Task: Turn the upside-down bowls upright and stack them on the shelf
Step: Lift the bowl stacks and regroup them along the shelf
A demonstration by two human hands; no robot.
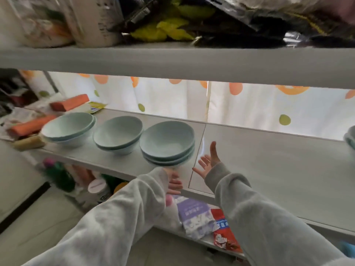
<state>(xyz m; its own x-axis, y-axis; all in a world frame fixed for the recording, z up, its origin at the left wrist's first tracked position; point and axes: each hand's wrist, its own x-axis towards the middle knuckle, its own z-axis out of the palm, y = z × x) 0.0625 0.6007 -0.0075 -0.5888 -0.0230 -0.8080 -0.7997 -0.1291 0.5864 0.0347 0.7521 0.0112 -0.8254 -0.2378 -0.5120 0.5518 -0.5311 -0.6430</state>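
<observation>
Pale blue bowls stand upright in three stacks on the grey middle shelf (259, 150): a left stack (67, 129), a middle stack (118, 134) and a right stack (167, 143) of three bowls. My left hand (173, 182) is at the shelf's front edge just below the right stack, fingers apart, holding nothing. My right hand (208, 160) hovers open, palm up, just right of that stack and not touching it. Another pale blue bowl (350, 139) shows partly at the far right edge of the shelf.
Orange packets (71, 102) and a sponge (28, 144) crowd the shelf's left end. The upper shelf (172, 60) holds bags and containers overhead. Bottles (59, 175) and packets (196, 214) sit on the lower shelf. A dotted curtain (249, 106) hangs behind.
</observation>
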